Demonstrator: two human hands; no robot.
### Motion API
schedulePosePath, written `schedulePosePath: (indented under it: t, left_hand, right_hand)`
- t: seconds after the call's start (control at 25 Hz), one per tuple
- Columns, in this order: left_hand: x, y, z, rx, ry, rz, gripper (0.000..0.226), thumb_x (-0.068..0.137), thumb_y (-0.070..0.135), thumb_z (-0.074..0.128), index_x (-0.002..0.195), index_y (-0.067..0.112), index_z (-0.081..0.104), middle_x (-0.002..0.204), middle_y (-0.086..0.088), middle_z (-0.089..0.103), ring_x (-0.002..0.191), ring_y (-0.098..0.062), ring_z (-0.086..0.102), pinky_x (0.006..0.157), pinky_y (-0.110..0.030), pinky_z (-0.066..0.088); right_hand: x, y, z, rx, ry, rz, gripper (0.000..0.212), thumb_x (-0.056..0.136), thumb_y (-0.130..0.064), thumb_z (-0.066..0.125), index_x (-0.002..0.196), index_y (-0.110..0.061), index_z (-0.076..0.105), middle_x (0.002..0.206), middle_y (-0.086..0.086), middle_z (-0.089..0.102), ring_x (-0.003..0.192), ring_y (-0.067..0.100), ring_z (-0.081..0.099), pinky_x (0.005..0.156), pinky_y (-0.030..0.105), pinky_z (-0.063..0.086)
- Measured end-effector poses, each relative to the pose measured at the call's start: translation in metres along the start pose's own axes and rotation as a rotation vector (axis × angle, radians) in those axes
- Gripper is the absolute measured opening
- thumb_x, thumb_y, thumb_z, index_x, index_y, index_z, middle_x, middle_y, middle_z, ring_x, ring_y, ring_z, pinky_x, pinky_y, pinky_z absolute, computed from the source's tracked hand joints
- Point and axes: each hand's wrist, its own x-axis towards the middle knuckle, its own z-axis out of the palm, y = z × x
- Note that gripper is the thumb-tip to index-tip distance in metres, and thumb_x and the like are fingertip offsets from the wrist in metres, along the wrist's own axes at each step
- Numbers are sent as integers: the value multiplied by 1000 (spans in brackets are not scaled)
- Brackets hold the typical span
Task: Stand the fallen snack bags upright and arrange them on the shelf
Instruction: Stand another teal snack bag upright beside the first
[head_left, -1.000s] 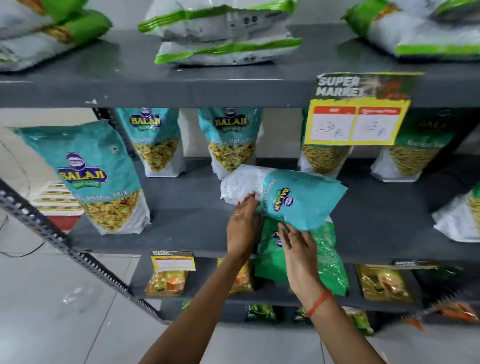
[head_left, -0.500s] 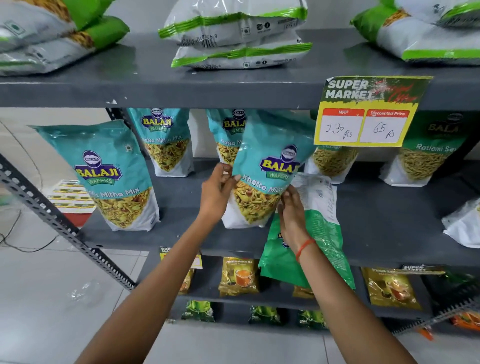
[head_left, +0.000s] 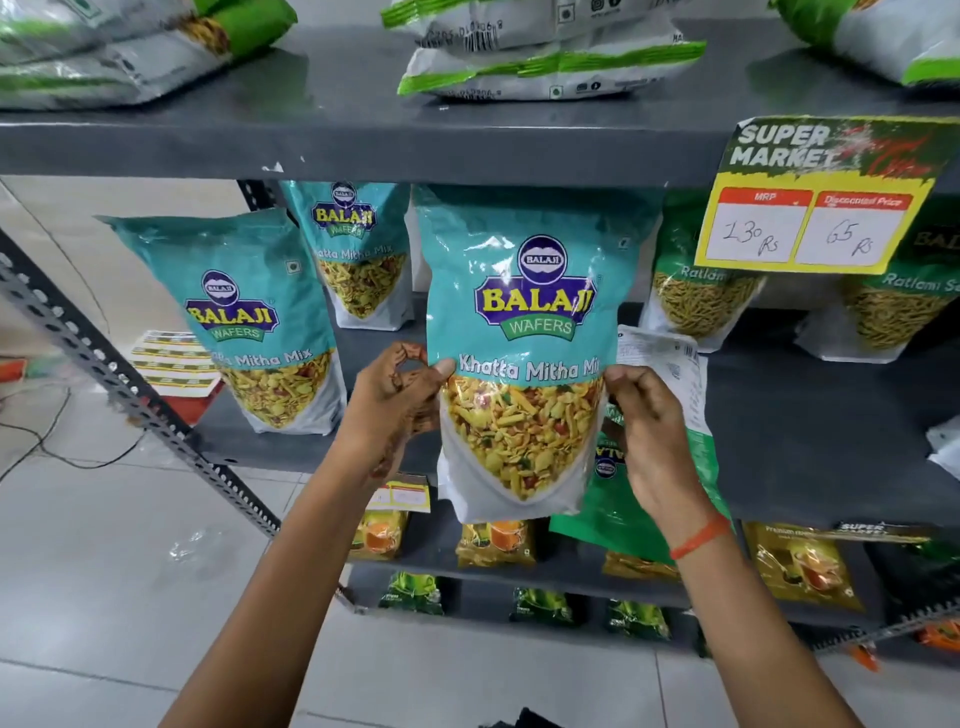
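I hold a teal Khatta Mitha Mix bag (head_left: 524, 332) upright in front of the middle shelf (head_left: 810, 441). My left hand (head_left: 397, 402) pinches its left edge and my right hand (head_left: 649, 436) grips its right edge. A green bag (head_left: 670, 395) lies flat behind my right hand, hanging over the shelf's front edge with its white back panel up. Two more teal bags stand upright on the same shelf, one at the front left (head_left: 254, 322) and one further back (head_left: 358, 254).
Green Ratlami Sev bags (head_left: 696, 296) stand at the back right. Green-and-white bags (head_left: 550, 62) lie flat on the top shelf. A yellow price tag (head_left: 810, 208) hangs from the top shelf's edge. Small packets (head_left: 493, 543) fill the lower shelves. A slanted perforated metal upright (head_left: 130, 384) runs at left.
The teal bag went from lying tilted on the green bag to upright, then rose closer to the camera. Both hands shifted to its side edges.
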Motion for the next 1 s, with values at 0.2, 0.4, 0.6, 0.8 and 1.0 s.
schedulePosePath:
  t: [0.2, 0.4, 0.6, 0.8, 1.0]
  left_hand:
    - [13, -14, -18, 69, 74, 27, 4, 89, 11, 59, 89, 14, 56, 83, -2, 73, 73, -11, 70, 62, -26, 59]
    - [44, -36, -50, 102, 226, 40, 16, 92, 8, 56, 105, 1, 51, 93, -6, 71, 74, -5, 70, 59, -18, 56]
    - [63, -50, -71, 188, 264, 19, 26, 91, 20, 59, 112, 5, 54, 111, -10, 67, 95, -18, 67, 74, -29, 58]
    - [67, -54, -66, 124, 187, 28, 7, 92, 19, 57, 96, 23, 52, 100, 2, 69, 85, -6, 70, 67, -23, 59]
    - [74, -56, -67, 109, 162, 19, 7, 93, 19, 54, 92, 24, 49, 101, -5, 67, 83, -5, 71, 66, -23, 59]
  right_hand:
    - [6, 14, 22, 12, 34, -82, 17, 94, -15, 53, 82, -24, 60, 81, -6, 64, 81, 11, 60, 80, 38, 50]
    - [27, 49, 74, -65, 17, -22, 6, 97, -10, 46, 94, -7, 51, 95, 15, 59, 92, 25, 56, 88, 47, 49]
    - [41, 62, 92, -194, 56, -55, 11, 98, -18, 45, 94, -11, 51, 86, 2, 62, 82, 16, 60, 72, 20, 49]
    - [41, 70, 87, -174, 128, -79, 9, 98, -20, 45, 94, -14, 51, 91, 5, 61, 88, 19, 59, 76, 32, 47]
    - [38, 74, 90, -133, 151, -71, 8, 97, -20, 46, 96, -14, 51, 90, 1, 61, 91, 19, 59, 75, 27, 47]
